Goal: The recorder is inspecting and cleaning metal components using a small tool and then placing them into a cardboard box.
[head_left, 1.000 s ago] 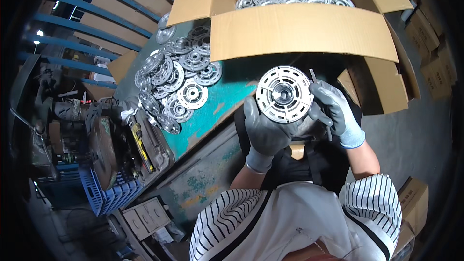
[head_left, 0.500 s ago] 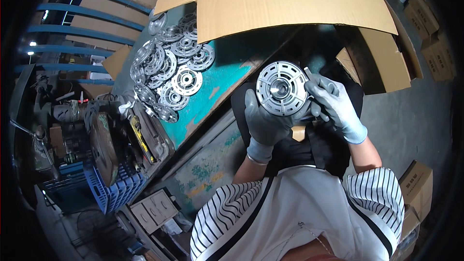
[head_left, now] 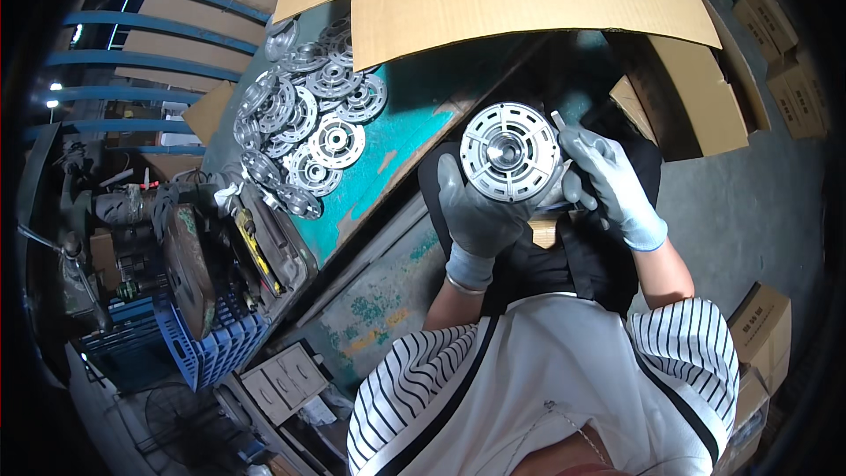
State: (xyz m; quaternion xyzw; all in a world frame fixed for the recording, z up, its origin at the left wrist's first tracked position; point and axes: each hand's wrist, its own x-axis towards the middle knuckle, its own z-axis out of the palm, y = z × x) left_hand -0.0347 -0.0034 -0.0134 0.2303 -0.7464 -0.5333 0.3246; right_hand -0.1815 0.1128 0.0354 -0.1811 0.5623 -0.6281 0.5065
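Observation:
A round, slotted silver metal flange (head_left: 509, 152) with a hub in the middle faces up over my lap. My left hand (head_left: 482, 222), in a grey-coated glove, is closed round its lower left side, the fingers partly hidden beneath it. At its right edge my right hand (head_left: 604, 178), gloved too, pinches a slim tool with a flat pale tip (head_left: 557, 120); most of the tool is hidden in the fingers. A pile of similar metal flanges (head_left: 337, 142) lies on the green tabletop (head_left: 401, 137) to the left.
An open cardboard box (head_left: 529, 2) with more flanges inside stands at the far side, its flap hanging toward me. On the left are a bench vise (head_left: 192, 264) and a blue plastic crate (head_left: 211, 348). Cartons (head_left: 762, 326) stand on the floor at right.
The flange has turned a little and sits slightly farther up and left in view. My right hand's fingers have shifted slightly along its edge, still pinching the slim tool.

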